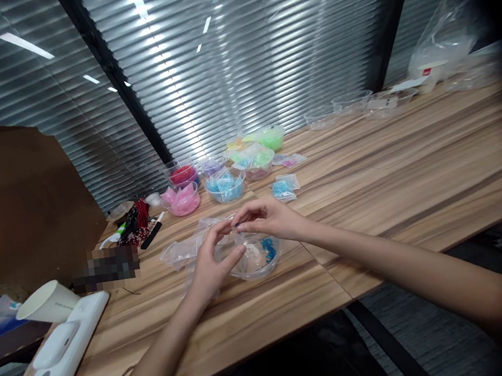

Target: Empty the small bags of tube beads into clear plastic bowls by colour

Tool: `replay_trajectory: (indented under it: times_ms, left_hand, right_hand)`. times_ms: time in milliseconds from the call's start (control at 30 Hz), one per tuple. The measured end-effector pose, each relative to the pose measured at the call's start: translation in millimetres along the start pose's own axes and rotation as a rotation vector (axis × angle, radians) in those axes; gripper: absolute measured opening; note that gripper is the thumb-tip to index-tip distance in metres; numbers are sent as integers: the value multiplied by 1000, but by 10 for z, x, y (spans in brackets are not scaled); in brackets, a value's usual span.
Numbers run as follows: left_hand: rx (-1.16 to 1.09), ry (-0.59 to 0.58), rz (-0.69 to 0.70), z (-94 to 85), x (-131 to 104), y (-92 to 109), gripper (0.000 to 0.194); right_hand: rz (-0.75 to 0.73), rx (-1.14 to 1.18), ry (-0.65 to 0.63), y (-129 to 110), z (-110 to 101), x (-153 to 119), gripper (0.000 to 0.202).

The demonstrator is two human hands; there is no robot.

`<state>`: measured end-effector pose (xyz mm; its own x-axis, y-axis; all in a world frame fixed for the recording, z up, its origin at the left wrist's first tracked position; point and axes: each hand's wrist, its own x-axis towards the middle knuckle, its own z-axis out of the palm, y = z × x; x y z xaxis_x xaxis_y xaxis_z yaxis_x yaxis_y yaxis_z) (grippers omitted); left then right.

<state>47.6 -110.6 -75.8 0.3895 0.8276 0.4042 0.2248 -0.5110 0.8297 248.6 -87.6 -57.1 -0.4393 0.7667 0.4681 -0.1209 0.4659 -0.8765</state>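
Note:
Both hands meet above a clear round plastic bowl point(262, 270) near the table's front edge. Blue beads point(269, 250) lie at the bowl's right side, and something pale shows beside them. My right hand point(271, 216) pinches the top of what looks like a small clear plastic bag point(238, 237), where a dark blue bit shows at the fingertips. My left hand point(214, 256) is curved round the bag's left side, fingertips close to the right ones; its exact grip is partly hidden. Crumpled clear plastic bags point(178, 252) lie behind and left of my left hand.
Bowls of pink packets point(182, 201), blue packets point(226, 186) and green pieces point(272, 138) stand behind. A blue packet point(283, 189) lies nearby. Clear containers point(351, 101) line the back right. At left are a paper cup point(47, 302), white charger point(83, 320), cords point(137, 222) and cardboard point(19, 202).

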Motion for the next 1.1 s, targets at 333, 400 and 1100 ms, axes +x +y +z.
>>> replay_trajectory:
  times_ms: [333,400,1100]
  left_hand:
    - [10,13,-6,6,-11,-22,46]
    - [2,13,-9,6,-10,-12,47]
    - [35,20,-5,0,-8,-31,47]
  right_hand:
    - [-1,-14,8,15,-5,2,21]
    - [-1,-24,8,17,-8,-4,20]
    - [-39,-138,26,-11,-16,-15,18]
